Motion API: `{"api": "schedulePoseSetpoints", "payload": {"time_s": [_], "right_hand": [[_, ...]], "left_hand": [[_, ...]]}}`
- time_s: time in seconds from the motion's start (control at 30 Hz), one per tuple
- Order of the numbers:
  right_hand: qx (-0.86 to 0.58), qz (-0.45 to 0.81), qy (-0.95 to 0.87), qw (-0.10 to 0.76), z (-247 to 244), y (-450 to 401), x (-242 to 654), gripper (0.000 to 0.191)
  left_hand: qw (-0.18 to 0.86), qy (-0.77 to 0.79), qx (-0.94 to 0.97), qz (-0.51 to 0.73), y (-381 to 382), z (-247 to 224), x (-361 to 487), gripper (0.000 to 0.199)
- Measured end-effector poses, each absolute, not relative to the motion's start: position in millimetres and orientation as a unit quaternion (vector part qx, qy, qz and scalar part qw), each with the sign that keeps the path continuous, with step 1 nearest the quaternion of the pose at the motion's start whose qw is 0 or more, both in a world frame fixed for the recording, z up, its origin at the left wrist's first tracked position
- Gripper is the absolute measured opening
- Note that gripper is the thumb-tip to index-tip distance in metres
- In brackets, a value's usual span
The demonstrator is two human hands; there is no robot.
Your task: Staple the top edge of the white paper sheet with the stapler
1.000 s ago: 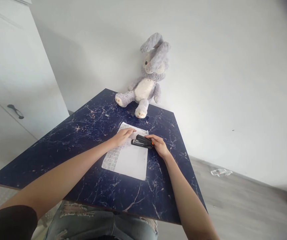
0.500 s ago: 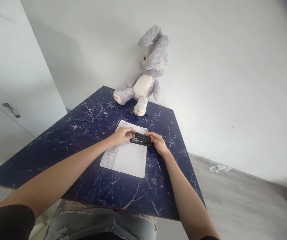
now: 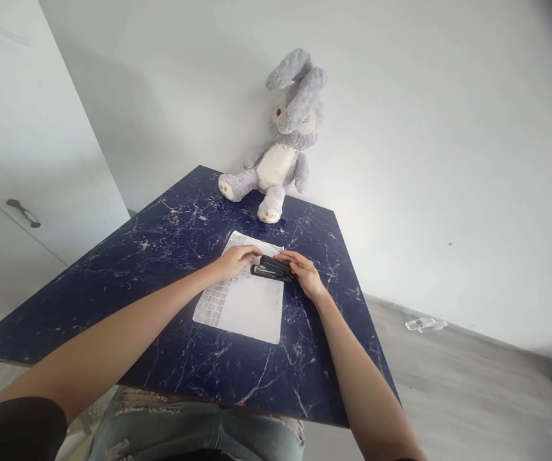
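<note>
The bench [image 3: 161,256] has a dark blue top with thin pale veins, like marble. A paper sheet [image 3: 251,310], mostly white, lies on it, with a grey brick-like pattern along its left side. Beyond the sheet sits a grey plush rabbit [image 3: 276,166], its feet pointing toward the sheet. Near the sheet's far left corner is a pale scrap [image 3: 202,218], too small to recognise. Well to the right of the sheet, the grey floor [image 3: 449,384] carries a clear plastic item [image 3: 424,324].
</note>
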State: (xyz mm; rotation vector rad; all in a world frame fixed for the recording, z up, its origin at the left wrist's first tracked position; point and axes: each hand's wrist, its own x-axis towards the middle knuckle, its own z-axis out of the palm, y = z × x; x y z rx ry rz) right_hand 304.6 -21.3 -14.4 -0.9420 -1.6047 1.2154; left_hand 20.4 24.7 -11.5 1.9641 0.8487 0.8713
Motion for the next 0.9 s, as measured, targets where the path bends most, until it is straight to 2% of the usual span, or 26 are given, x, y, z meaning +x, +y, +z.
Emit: {"api": "schedulePoseSetpoints", "payload": {"time_s": [0.2,0.4,0.53,0.63,0.73,0.8,0.9], "right_hand": [[-0.339,0.535,-0.628,0.453,-14.6,-19.7,308.5,0.038],[-0.372,0.505,-0.631,0.456,-15.5,-16.8,310.7,0.049],[-0.383,0.472,-0.654,0.451,-10.3,-20.8,307.0,0.049],[-0.402,0.388,-0.732,0.389,-6.6,-25.8,301.8,0.053],[-0.45,0.278,-0.781,0.332,-7.4,-30.7,296.0,0.044],[-0.472,0.214,-0.777,0.356,-9.5,-33.6,291.8,0.035],[-0.448,0.103,-0.774,0.436,-11.6,-36.2,284.9,0.034]], "left_hand": [[0.555,0.326,0.603,0.471,35.4,-20.9,18.5,0.039],[0.564,0.326,0.551,0.522,35.6,-23.5,18.5,0.036],[0.577,0.319,0.54,0.523,32.6,-18.7,17.7,0.036],[0.581,0.32,0.545,0.513,32.7,-18.0,17.1,0.036],[0.591,0.312,0.541,0.51,34.8,-19.8,16.7,0.035],[0.614,0.3,0.52,0.512,36.6,-20.6,16.6,0.034],[0.679,0.283,0.448,0.508,38.4,-19.3,16.8,0.029]]}}
